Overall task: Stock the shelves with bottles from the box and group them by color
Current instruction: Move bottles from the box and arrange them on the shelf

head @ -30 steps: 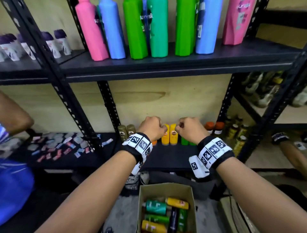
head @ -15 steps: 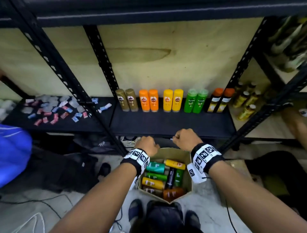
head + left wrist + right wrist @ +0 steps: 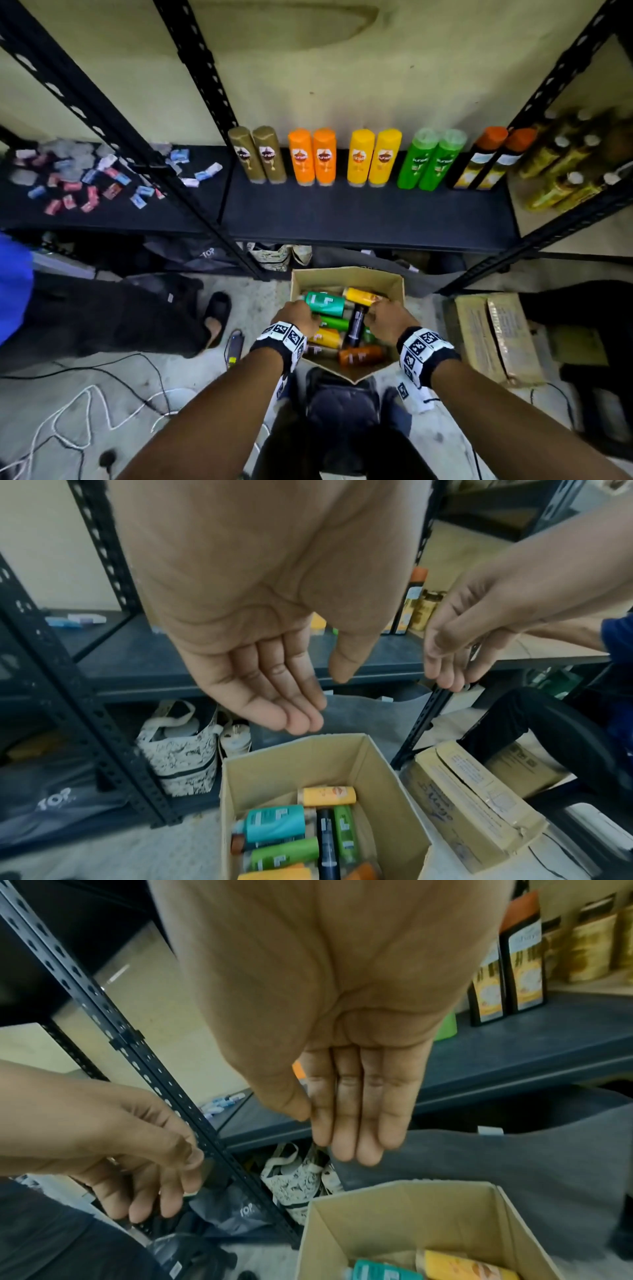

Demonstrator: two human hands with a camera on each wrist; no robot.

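Over the open cardboard box [image 3: 346, 275] on the floor, both hands hover with nothing in them. From the wrist views, the left hand [image 3: 253, 631] has its fingers [image 3: 284, 696] straight and pressed side by side, thumb held a little apart; the right hand [image 3: 342, 1042] likewise keeps its fingers [image 3: 356, 1110] straight and together, thumb tucked against the first finger. Below them the box holds loose bottles lying on their sides — a teal bottle [image 3: 323, 303], a yellow bottle [image 3: 361, 296], a green bottle [image 3: 334, 322], a black bottle [image 3: 354, 325] and an orange-brown bottle [image 3: 359, 354]. Farther back, the black shelf [image 3: 370, 219] carries upright pairs against the wall: gold [image 3: 257, 154], orange [image 3: 312, 157], yellow [image 3: 374, 157], green [image 3: 431, 159] — then two dark bottles with orange caps [image 3: 486, 159].
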